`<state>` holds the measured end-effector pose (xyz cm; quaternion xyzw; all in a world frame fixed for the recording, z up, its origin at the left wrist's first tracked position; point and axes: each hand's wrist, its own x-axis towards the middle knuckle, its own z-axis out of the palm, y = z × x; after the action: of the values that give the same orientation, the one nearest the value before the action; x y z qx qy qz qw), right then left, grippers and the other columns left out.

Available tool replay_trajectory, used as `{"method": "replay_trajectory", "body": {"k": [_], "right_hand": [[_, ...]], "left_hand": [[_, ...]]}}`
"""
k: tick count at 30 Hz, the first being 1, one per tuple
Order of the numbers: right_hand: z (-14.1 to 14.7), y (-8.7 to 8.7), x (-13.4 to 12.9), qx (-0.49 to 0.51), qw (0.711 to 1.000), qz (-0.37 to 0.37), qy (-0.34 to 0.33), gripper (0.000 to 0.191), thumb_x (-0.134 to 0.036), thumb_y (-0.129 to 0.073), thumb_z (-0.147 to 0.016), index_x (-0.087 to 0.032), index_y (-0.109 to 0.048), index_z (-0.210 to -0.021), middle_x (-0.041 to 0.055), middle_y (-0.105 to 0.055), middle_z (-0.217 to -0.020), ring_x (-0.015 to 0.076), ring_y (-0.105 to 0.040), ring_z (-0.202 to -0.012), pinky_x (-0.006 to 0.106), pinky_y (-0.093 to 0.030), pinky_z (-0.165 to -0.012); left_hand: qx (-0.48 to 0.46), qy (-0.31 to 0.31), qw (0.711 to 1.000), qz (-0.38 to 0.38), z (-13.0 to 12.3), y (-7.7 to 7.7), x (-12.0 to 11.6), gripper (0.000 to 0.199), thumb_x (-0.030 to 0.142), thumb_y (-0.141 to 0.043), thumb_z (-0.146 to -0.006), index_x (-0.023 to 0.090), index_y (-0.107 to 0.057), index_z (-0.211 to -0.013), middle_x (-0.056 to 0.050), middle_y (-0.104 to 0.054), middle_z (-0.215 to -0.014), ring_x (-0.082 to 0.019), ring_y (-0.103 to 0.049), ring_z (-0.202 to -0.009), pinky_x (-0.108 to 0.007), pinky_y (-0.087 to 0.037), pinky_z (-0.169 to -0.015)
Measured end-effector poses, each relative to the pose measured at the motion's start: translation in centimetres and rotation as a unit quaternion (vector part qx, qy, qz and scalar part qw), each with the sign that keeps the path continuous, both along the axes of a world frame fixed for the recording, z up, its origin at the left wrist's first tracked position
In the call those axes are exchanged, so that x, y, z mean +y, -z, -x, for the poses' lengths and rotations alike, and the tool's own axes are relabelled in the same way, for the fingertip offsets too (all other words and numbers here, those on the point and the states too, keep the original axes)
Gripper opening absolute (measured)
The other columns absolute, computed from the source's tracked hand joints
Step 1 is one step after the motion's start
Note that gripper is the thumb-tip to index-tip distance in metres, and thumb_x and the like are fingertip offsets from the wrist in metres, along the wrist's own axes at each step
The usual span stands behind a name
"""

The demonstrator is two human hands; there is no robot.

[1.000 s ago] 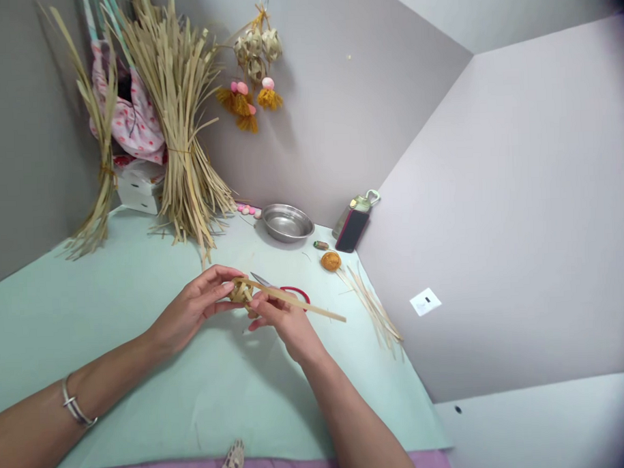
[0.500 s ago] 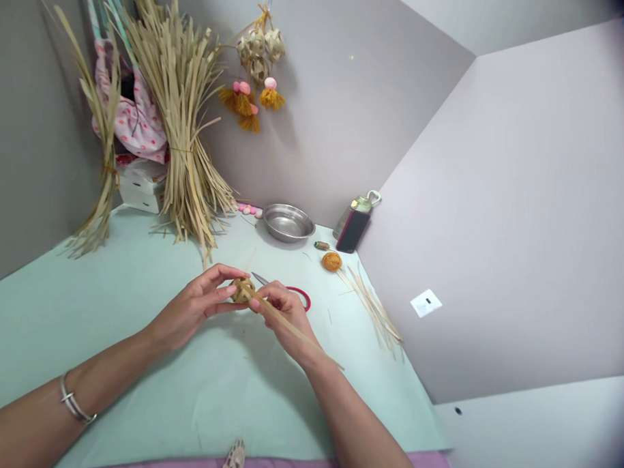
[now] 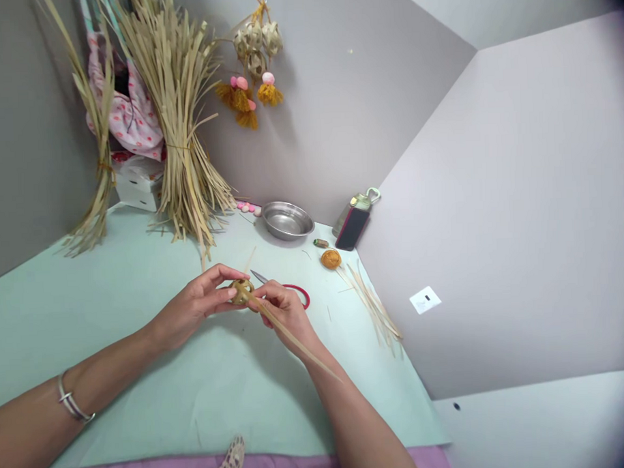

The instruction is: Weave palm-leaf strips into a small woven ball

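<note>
A small openwork ball woven from straw strips (image 3: 241, 292) is held above the table by both hands. My left hand (image 3: 206, 299) grips it from the left, fingers over the top and thumb on its near side. On the ball's right side, my right hand (image 3: 282, 310) is closed, its fingertips at the base of a long straw strip (image 3: 295, 340) that trails from the ball over the wrist. Red-handled scissors (image 3: 300, 293) lie on the table behind the right hand, partly hidden by it.
Behind stand a metal bowl (image 3: 288, 221), a phone (image 3: 353, 228) leaning on a bottle (image 3: 361, 201), and an orange yarn ball (image 3: 330, 259). Loose straw strips (image 3: 373, 307) lie at the right edge. A tall straw bundle (image 3: 178, 122) stands back left; woven balls (image 3: 255, 38) hang on the wall.
Both hands keep their hold on the woven ball, which looks slightly turned. The strip's free end has dropped a little along the right forearm. The view has shifted slightly.
</note>
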<state>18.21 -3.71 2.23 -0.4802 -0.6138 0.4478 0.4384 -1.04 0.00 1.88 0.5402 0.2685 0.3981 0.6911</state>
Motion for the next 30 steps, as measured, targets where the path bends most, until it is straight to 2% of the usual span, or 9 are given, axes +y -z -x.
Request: {"method": "replay_trajectory", "body": {"k": [5, 10, 16, 21, 27, 30], "right_hand": [[0.6, -0.7, -0.4, 0.057, 0.998, 0.035, 0.009, 0.030, -0.051, -0.073, -0.076, -0.021, -0.071, -0.075, -0.0017, -0.048, -0.074, 0.0077, -0.041, -0.051, 0.024, -0.029, -0.046], [0.4, -1.2, -0.4, 0.054, 0.998, 0.022, -0.011, 0.029, -0.050, -0.073, -0.077, -0.021, -0.071, -0.074, -0.0026, -0.047, -0.076, 0.0064, -0.042, -0.051, 0.023, -0.031, -0.046], [-0.4, -0.3, 0.3, 0.010, 0.999, 0.003, -0.038, 0.022, -0.047, -0.070, -0.081, -0.025, -0.075, -0.083, -0.0006, -0.051, -0.080, 0.0094, -0.044, -0.057, 0.024, -0.036, -0.052], [0.0, 0.4, 0.3, 0.029, 1.000, 0.001, -0.009, 0.022, -0.045, -0.070, -0.081, -0.023, -0.073, -0.080, -0.0008, -0.051, -0.078, 0.0091, -0.045, -0.057, 0.023, -0.036, -0.050], [1.2, -0.1, -0.3, 0.090, 0.993, 0.080, 0.007, 0.028, -0.043, -0.071, -0.079, -0.018, -0.062, -0.072, -0.0059, -0.047, -0.052, 0.0076, -0.041, -0.043, 0.021, -0.031, -0.042], [1.6, -0.1, -0.6, 0.102, 0.991, 0.090, 0.014, 0.028, -0.040, -0.070, -0.078, -0.018, -0.057, -0.068, -0.0061, -0.049, -0.051, 0.0075, -0.043, -0.042, 0.020, -0.033, -0.041]], "left_hand": [[-0.003, 0.011, 1.000, 0.015, 0.0, 0.2, 0.1, 0.020, 0.034, -0.065, -0.089, 0.026, -0.065, -0.107, -0.004, -0.064, -0.109, -0.023, -0.062, -0.104, -0.047, -0.051, -0.100], [-0.004, 0.017, 1.000, 0.023, 0.0, 0.1, 0.0, 0.018, 0.034, -0.062, -0.091, 0.025, -0.064, -0.107, -0.003, -0.062, -0.108, -0.023, -0.060, -0.105, -0.047, -0.052, -0.099], [-0.004, 0.016, 1.000, 0.015, 0.0, 0.1, 0.0, 0.018, 0.034, -0.062, -0.090, 0.025, -0.064, -0.106, -0.003, -0.061, -0.108, -0.023, -0.060, -0.104, -0.050, -0.051, -0.100], [0.006, 0.008, 1.000, 0.007, 0.0, 0.2, 0.1, 0.020, 0.034, -0.065, -0.088, 0.024, -0.064, -0.106, -0.004, -0.062, -0.108, -0.023, -0.061, -0.103, -0.049, -0.051, -0.100], [0.034, -0.008, 0.999, -0.014, -0.1, 0.7, 0.0, 0.025, 0.036, -0.065, -0.089, 0.023, -0.060, -0.109, -0.003, -0.065, -0.103, -0.022, -0.064, -0.097, -0.049, -0.050, -0.100], [0.042, -0.006, 0.999, -0.034, -0.2, 1.1, 0.0, 0.028, 0.037, -0.064, -0.090, 0.022, -0.057, -0.113, -0.004, -0.070, -0.099, -0.022, -0.066, -0.095, -0.050, -0.046, -0.102]]}}
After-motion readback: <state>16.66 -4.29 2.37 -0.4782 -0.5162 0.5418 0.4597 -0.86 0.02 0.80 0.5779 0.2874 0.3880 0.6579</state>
